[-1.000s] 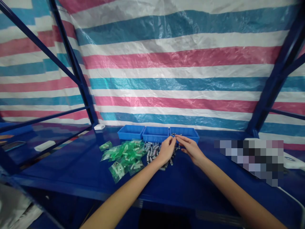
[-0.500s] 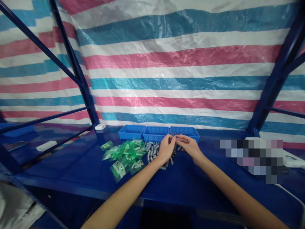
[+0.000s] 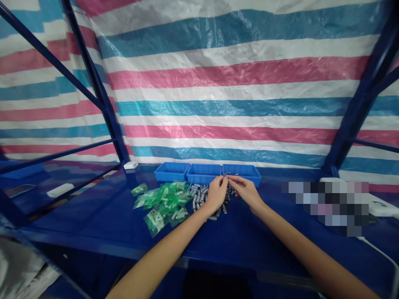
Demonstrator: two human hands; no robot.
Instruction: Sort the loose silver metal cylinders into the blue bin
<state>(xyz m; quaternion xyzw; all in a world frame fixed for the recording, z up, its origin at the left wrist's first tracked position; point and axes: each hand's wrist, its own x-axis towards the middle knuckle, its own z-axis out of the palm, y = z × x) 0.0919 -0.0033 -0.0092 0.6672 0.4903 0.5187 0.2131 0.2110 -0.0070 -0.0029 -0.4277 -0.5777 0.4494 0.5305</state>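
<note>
My left hand (image 3: 217,192) is closed in a pinch above a heap of small silvery metal cylinders (image 3: 197,198). Its fingertips meet those of my right hand (image 3: 245,190), which is pinched too, in front of the right-hand blue bin (image 3: 254,176). Whatever sits between the fingertips is too small to make out. A few small metal pieces lie inside that bin. Left of the heap is a pile of clear and green plastic packets (image 3: 168,199) with pale slim pieces in them. Part of the heap is hidden by my left hand and wrist.
Two more blue bins (image 3: 204,178) stand in the same row at the back of the blue table (image 3: 102,216). A small white box (image 3: 131,165) is at the back left. At right, a white device (image 3: 385,205) with a cable lies beside a blurred-out patch. Blue metal posts frame the table.
My two hands stay together at the same spot, with only slight finger movement. The packets and the metal heap look unchanged.
</note>
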